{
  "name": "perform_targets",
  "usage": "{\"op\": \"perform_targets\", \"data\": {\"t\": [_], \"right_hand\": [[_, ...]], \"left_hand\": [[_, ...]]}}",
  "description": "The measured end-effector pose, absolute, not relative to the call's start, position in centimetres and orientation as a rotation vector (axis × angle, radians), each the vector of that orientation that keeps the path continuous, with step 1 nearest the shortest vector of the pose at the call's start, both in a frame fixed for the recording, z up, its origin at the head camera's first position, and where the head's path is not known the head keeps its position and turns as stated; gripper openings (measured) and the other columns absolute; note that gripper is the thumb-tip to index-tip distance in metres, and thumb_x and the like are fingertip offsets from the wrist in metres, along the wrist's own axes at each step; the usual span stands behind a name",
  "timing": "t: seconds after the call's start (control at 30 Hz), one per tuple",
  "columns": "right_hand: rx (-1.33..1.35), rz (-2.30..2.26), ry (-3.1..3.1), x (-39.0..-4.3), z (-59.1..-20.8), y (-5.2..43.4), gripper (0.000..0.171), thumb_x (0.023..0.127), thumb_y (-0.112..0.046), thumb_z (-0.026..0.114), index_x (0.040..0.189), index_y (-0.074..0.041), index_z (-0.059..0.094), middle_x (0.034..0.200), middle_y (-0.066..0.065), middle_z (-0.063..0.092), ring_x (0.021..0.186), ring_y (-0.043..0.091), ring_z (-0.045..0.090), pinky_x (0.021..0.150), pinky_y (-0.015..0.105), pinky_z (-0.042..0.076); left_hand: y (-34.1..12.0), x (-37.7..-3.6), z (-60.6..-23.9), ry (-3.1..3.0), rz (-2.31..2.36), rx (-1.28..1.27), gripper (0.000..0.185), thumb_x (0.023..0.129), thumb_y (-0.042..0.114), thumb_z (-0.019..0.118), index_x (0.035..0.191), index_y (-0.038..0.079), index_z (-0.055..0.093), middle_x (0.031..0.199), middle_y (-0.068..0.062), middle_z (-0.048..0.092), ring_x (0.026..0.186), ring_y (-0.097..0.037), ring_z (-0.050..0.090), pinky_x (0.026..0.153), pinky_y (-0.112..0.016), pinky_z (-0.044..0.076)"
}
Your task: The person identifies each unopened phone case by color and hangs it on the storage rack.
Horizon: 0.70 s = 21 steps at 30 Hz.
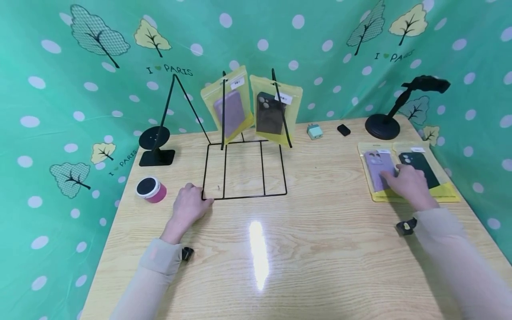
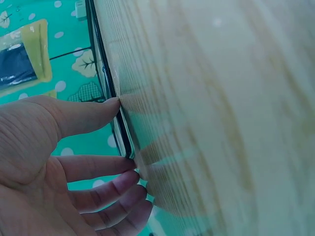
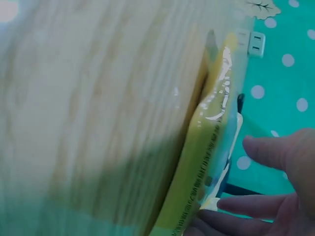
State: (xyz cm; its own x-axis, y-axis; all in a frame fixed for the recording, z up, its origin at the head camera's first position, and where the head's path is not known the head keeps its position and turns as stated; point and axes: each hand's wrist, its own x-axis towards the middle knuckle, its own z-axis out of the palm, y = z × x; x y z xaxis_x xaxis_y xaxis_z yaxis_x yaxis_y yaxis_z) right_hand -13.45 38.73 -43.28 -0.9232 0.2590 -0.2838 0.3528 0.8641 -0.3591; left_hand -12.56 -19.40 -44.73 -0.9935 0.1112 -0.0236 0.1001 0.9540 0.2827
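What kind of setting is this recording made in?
Probably a staged tabletop mock-up of a phone-accessory shop display. A wire display rack holds bagged phone cases, more lie bagged on the wooden table, and a polka-dot cloth backdrop surrounds it.

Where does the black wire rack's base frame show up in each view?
Head: wire rack centre table, left hand at its front-left corner.
Left wrist: thin black bar beside the fingertips.
Right wrist: not in it.
Shared landmark: wooden table.
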Motion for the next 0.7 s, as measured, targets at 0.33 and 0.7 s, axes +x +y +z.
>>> {"op": "perform_targets", "data": {"t": [0.33,0.7], "right_hand": [[0.522,-0.548,2.817,-14.5,-43.8,38.0,0.045,0.097,-0.023,0.049,0.111,0.019,0.055,0.087,0.026,0.052,0.074,0.036,0.051,0.053,0.037,0.042],[0.62,-0.82,2.795,-15.6,-44.4,39.8,0.035,0.091,-0.018,0.063,0.114,0.009,0.062,0.11,0.028,0.058,0.097,0.039,0.051,0.073,0.048,0.043]], "left_hand": [[-19.3,-12.5,-44.7,3.084,0.436,0.171,0.039,0.08,0.03,0.074,0.089,-0.007,0.067,0.088,-0.023,0.054,0.075,-0.037,0.054,0.065,-0.049,0.046],[-19.3,-12.4,-44.6,3.08,0.458,0.164,0.04,0.08,0.029,0.074,0.092,-0.008,0.067,0.09,-0.023,0.054,0.077,-0.038,0.054,0.067,-0.049,0.046]]}}
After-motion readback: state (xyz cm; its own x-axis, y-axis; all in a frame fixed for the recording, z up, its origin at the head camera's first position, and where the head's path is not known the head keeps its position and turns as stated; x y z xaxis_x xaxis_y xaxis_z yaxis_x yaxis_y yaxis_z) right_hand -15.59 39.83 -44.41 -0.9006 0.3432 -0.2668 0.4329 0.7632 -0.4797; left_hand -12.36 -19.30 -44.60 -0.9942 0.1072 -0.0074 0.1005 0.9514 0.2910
